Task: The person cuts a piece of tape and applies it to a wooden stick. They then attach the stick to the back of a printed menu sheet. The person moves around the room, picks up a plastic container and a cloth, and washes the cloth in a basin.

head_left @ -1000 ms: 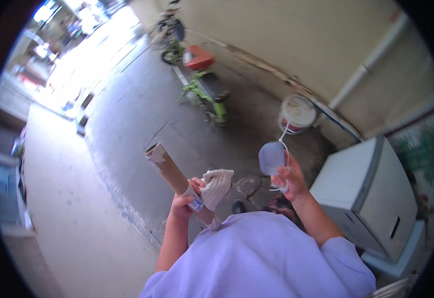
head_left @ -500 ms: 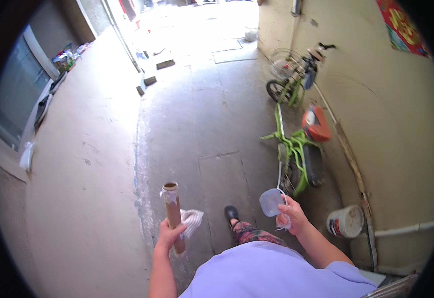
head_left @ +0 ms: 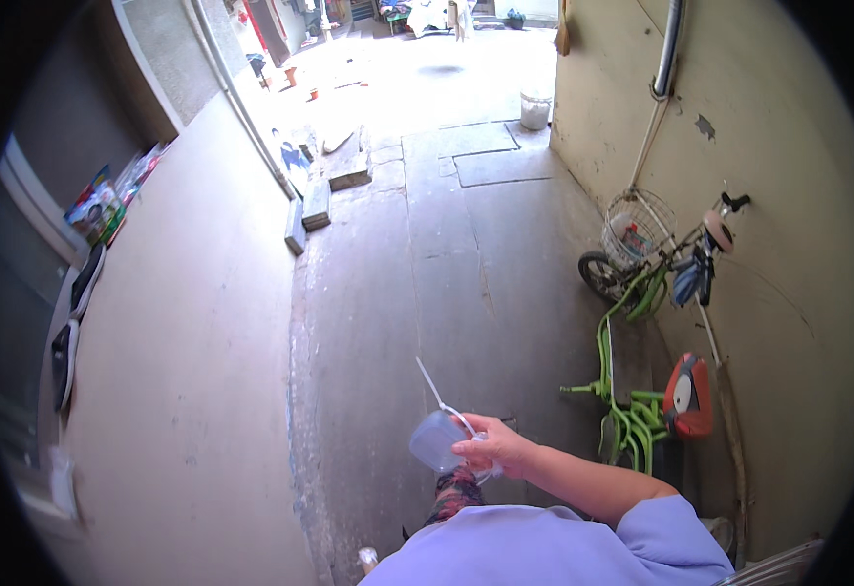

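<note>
My right hand (head_left: 491,445) grips a small translucent plastic container (head_left: 437,441) by its edge, fingers closed round it. A thin white strip (head_left: 437,388) sticks up from the same hand, and some white material hangs under the fingers. Out of the picture is my left hand. By the lower edge, left of my shirt, a small pale end of something (head_left: 367,558) shows, perhaps the cardboard tube; the rest is hidden.
A green bicycle (head_left: 632,415) with a wire basket (head_left: 639,230) leans along the right wall (head_left: 798,293). Bricks (head_left: 318,202) lie by the left wall (head_left: 192,371). A whitish bucket (head_left: 534,109) stands ahead at the passage's bright end. Black shoes (head_left: 64,366) rest on the left window ledge.
The view has moved forward and tilted up. My right hand with the container has swung left, in front of my body. My left hand has dropped out of view with the cardboard tube and striped cloth.
</note>
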Motion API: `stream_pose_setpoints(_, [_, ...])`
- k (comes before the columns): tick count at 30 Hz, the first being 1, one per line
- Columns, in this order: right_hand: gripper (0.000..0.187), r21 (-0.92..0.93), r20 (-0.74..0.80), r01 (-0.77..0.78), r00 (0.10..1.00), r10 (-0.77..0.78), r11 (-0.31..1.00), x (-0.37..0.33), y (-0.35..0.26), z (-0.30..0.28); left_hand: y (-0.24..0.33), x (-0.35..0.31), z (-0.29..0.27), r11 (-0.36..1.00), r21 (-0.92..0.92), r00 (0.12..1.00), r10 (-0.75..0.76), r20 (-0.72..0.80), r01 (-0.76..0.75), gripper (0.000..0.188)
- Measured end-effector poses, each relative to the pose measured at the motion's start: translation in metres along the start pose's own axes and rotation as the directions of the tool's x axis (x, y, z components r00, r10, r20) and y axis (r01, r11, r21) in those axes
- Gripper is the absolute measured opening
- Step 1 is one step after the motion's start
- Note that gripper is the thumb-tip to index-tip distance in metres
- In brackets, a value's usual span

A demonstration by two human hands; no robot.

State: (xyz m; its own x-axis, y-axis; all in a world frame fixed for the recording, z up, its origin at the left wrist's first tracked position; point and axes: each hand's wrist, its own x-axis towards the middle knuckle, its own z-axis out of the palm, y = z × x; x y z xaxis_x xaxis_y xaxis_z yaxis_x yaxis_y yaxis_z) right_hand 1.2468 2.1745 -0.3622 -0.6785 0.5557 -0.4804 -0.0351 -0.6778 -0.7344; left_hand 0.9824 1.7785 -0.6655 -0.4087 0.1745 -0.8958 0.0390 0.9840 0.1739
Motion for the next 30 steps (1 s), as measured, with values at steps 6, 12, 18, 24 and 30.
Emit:
stream_pose_setpoints(6, [0.038, 0.462, -0.149, 0.012, 0.987, 0.064, 0.887, 0.089, -0.087, -0.113, 0.250, 0.063, -0.039, 0.994, 0.108, 0.999, 0.023, 0.037, -0.027, 0.056])
stream_pose_setpoints(12, [0.031, 0.583, -0.262, 0.131, 0.964, 0.033, 0.802, 0.161, -0.242, -0.189, 0.617, 0.109, -0.128, 0.809, 0.317, 0.852, 0.523, -0.006, -0.494, 0.058])
stream_pose_setpoints(18, [0.032, 0.625, -0.289, 0.200, 0.957, -0.014, 0.755, 0.273, -0.357, -0.333, 0.937, 0.112, -0.141, 0.649, 0.476, 0.702, 0.706, -0.087, -0.593, 0.058])
stream_pose_setpoints(24, [0.023, 0.525, -0.339, 0.251, 0.938, -0.071, 0.813, 0.410, -0.545, -0.421, 1.026, 0.157, -0.121, 0.759, 0.546, 0.912, 0.409, 0.026, -0.356, 0.067])
stream_pose_setpoints(30, [0.025, 0.370, -0.387, 0.253, 0.917, -0.099, 0.894, 0.529, -0.723, -0.513, 1.194, 0.201, -0.110, 0.791, 0.553, 0.962, 0.256, 0.091, -0.262, 0.067])
